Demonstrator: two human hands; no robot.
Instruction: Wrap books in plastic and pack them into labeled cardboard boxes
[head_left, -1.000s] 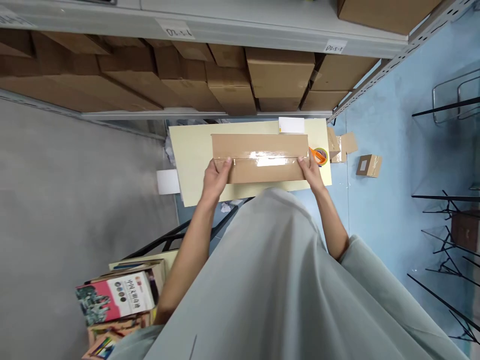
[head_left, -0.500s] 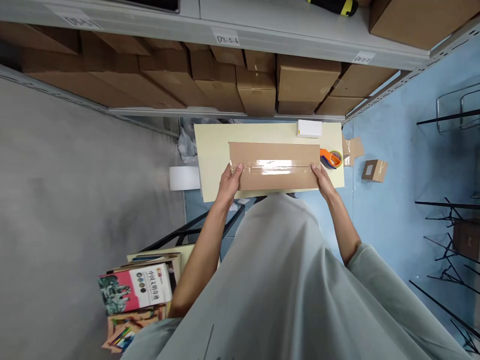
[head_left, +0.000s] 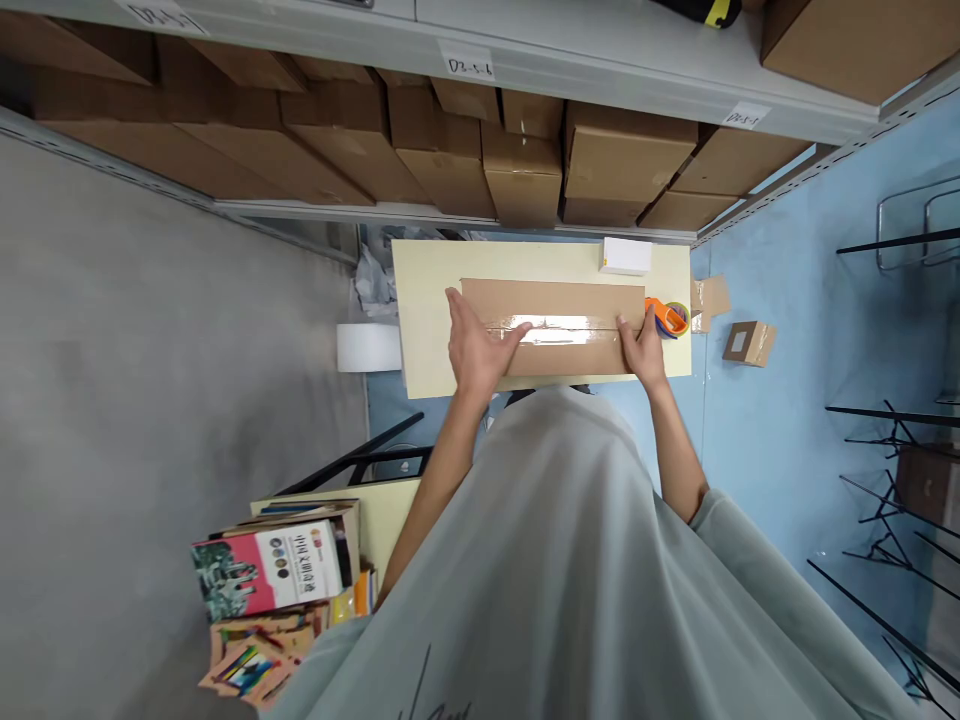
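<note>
One box [head_left: 556,300] is over the desk [head_left: 427,290], w/ clear tape [head_left: 559,336] along its mid seam; can't tell if it touches the desk. L hand [head_left: 478,345] is on the L end, thumb & fingers spread apart, thumb over the tape. R hand [head_left: 642,350] is clamped on the R end, thumb on top. Orange dispenser [head_left: 663,315] is just beside it; white pack [head_left: 625,257] nr far edge.

Hands [head_left: 480,350] [head_left: 643,352] — two, held carton [head_left: 555,300] — one
</note>
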